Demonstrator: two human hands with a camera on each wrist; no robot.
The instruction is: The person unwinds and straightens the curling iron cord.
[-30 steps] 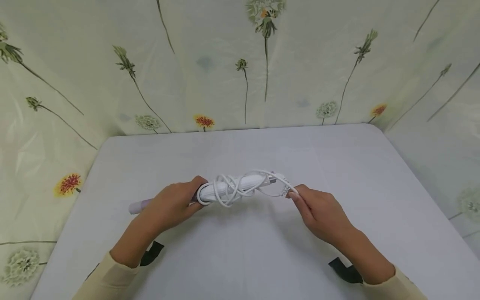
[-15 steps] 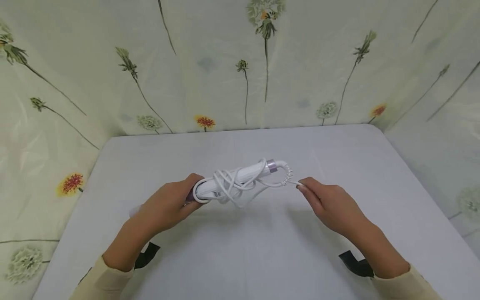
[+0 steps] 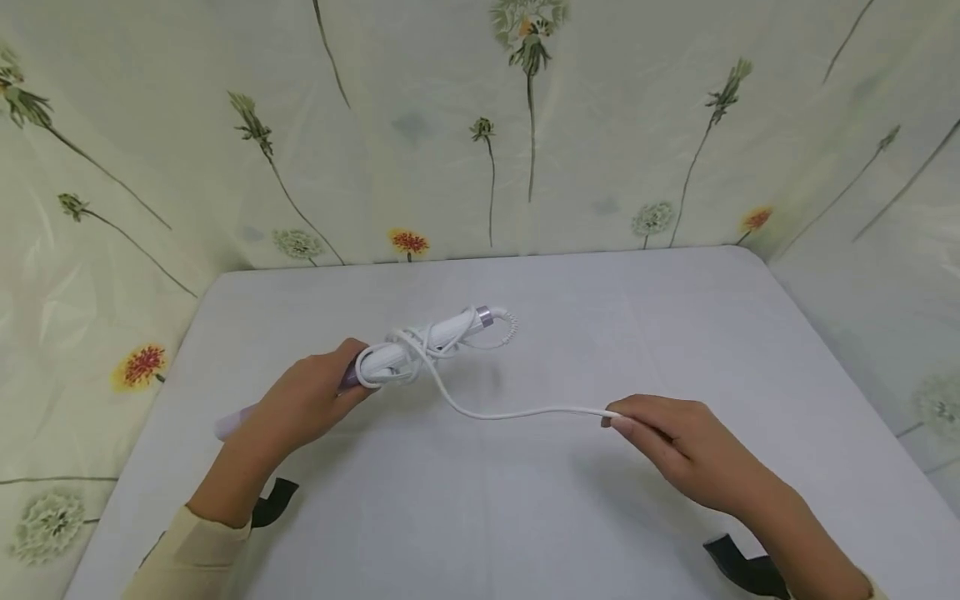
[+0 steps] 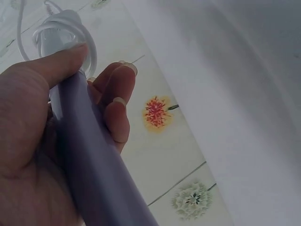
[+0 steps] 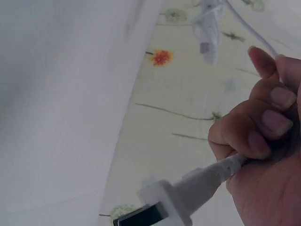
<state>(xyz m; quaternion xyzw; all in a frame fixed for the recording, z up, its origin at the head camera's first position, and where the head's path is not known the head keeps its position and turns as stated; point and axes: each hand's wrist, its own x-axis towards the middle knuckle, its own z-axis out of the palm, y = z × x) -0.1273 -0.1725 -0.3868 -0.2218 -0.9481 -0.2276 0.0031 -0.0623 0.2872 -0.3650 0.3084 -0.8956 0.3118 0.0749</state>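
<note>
A hair styling iron with a white handle (image 3: 454,330) and a smooth purple barrel (image 4: 96,155) is held above the table, tilted up to the right. My left hand (image 3: 300,404) grips it round the purple part, thumb along the top. White cord (image 3: 525,414) loops round the handle, and one length runs loose to my right hand (image 3: 693,450). That hand pinches the cord between thumb and forefinger, its other fingers curled. From the palm a white plug (image 5: 200,188) sticks out in the right wrist view; the head view hides it.
A white-covered table (image 3: 525,517) lies under both hands. Behind it and at its sides hangs a pale sheet (image 3: 442,167) printed with flowers. Black bands (image 3: 274,503) show beside both wrists.
My right hand has moved right and towards me, drawing out a length of cord from the wrapped loops. My left hand has shifted left with the hair styling iron.
</note>
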